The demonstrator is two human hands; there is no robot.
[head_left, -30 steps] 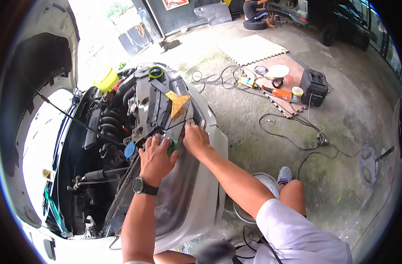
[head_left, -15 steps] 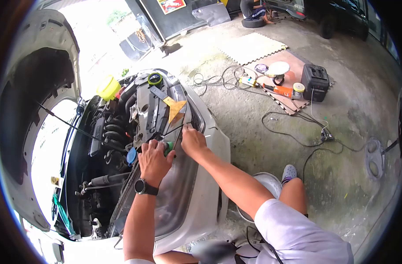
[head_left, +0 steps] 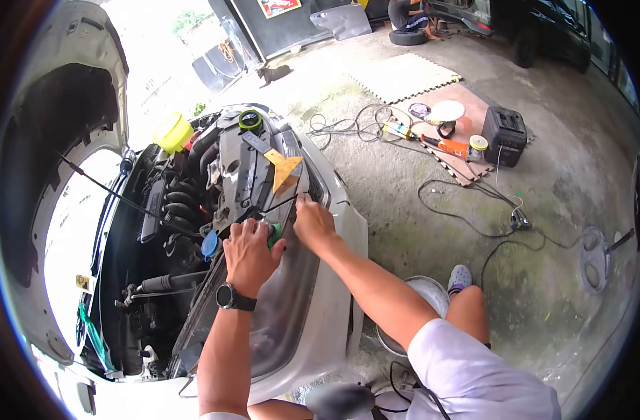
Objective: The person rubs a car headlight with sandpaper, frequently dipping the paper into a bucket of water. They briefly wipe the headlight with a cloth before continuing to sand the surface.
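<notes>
My left hand point(head_left: 252, 255), with a watch on its wrist, curls over the inner edge of the headlight point(head_left: 278, 308). A small green object point(head_left: 274, 236) shows between its thumb and fingers, mostly covered. To the right, my right hand point(head_left: 314, 222) is closed in a pinch at the headlight's far end. A thin dark line point(head_left: 279, 204) runs up to its fingertips; what they hold is hidden. Just beyond lies a yellow-bladed scraper point(head_left: 283, 171) with a grey handle. A green-rimmed roll point(head_left: 250, 120) rests farther back on the front panel.
The raised hood point(head_left: 89, 63) stands on a prop rod point(head_left: 117, 192) over the engine bay. A blue cap point(head_left: 210, 244) sits beside my left hand. On the floor are a bucket point(head_left: 425, 290), cables, an orange tool point(head_left: 446, 145) and a black power box point(head_left: 504, 136). A person point(head_left: 406, 17) sits far back.
The view has shifted slightly. Both hands stay in nearly the same places on the headlight, with the green object still under my left hand.
</notes>
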